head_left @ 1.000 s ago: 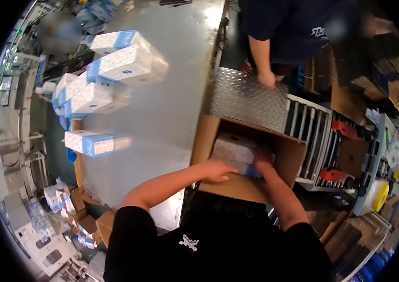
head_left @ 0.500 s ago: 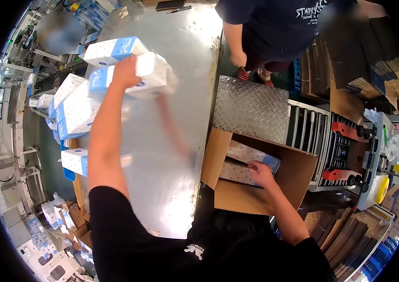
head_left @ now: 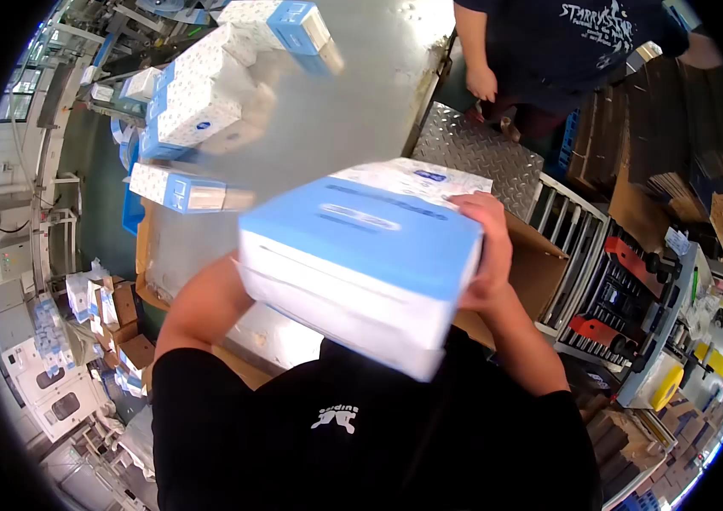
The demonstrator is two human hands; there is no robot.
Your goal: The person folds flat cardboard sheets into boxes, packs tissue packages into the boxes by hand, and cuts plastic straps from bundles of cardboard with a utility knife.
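Note:
A blue and white printed box (head_left: 361, 230) is held up tilted in front of my chest, slightly blurred. My right hand (head_left: 489, 247) grips its right end, fingers over the upper edge. The left forearm reaches the box's left end; that hand is hidden behind it, and the box appears held between both hands. Beneath and to the right is an open cardboard carton (head_left: 540, 268), mostly covered by the box, so its contents are out of sight.
Several similar boxes (head_left: 199, 115) stand along the left side of the metal table (head_left: 336, 111). A single box (head_left: 178, 187) lies nearer me. A co-worker (head_left: 566, 51) stands beyond the diamond-plate platform (head_left: 472, 140). A roller conveyor (head_left: 578, 230) and flattened cartons (head_left: 668, 128) are at right.
The box in my left hand has come from the table's far left to my chest. My right hand has left the carton's inside and taken hold of the box. The view has shifted.

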